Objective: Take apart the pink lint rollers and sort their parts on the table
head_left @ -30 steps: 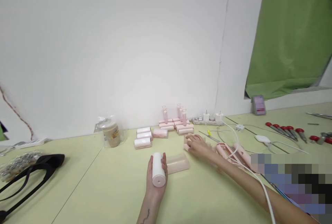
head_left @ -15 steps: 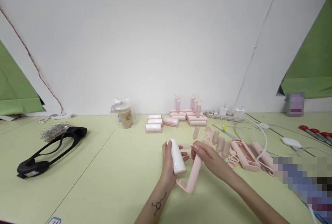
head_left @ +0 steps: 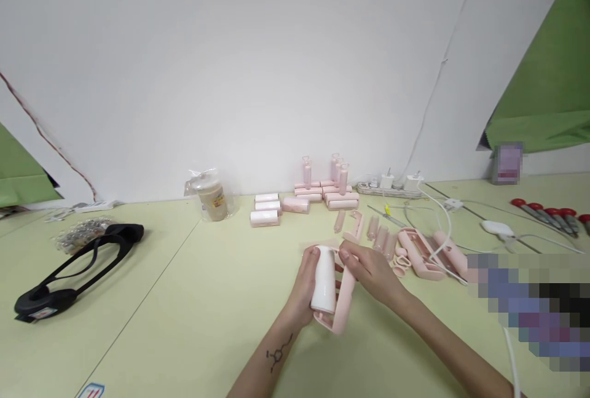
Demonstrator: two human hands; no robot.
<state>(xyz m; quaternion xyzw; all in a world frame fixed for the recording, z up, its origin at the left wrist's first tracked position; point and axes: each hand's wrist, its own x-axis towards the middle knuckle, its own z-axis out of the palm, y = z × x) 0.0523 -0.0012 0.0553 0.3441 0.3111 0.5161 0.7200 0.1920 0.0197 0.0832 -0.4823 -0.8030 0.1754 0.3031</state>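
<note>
My left hand (head_left: 302, 287) is wrapped round a white roll (head_left: 325, 284), apparently a lint roller's adhesive roll, held nearly upright. In my right hand (head_left: 371, 269) is the top of a pink lint roller frame (head_left: 343, 309). Its bent lower arm lies under the bottom end of the roll, and its long side runs along the roll's right. Whether the frame's ends sit inside the roll, I cannot tell. A thin clear flap shows behind the roll's top. Some left fingers are partly hidden behind the roll and frame.
Several white rolls (head_left: 264, 218) and stacked pink rollers (head_left: 341, 203) lie near the wall. Right of my hands are clear pink tubes (head_left: 381, 239) and an open pink case (head_left: 420, 255). White cables lead from a power strip (head_left: 375, 188). A bagged cup (head_left: 214, 201) and black headgear (head_left: 80, 290) are leftward.
The pink frame and white roll have come together; the frame's lower arm is now beneath the roll. The roll is more upright. The camera view has shifted slightly to the right.
</note>
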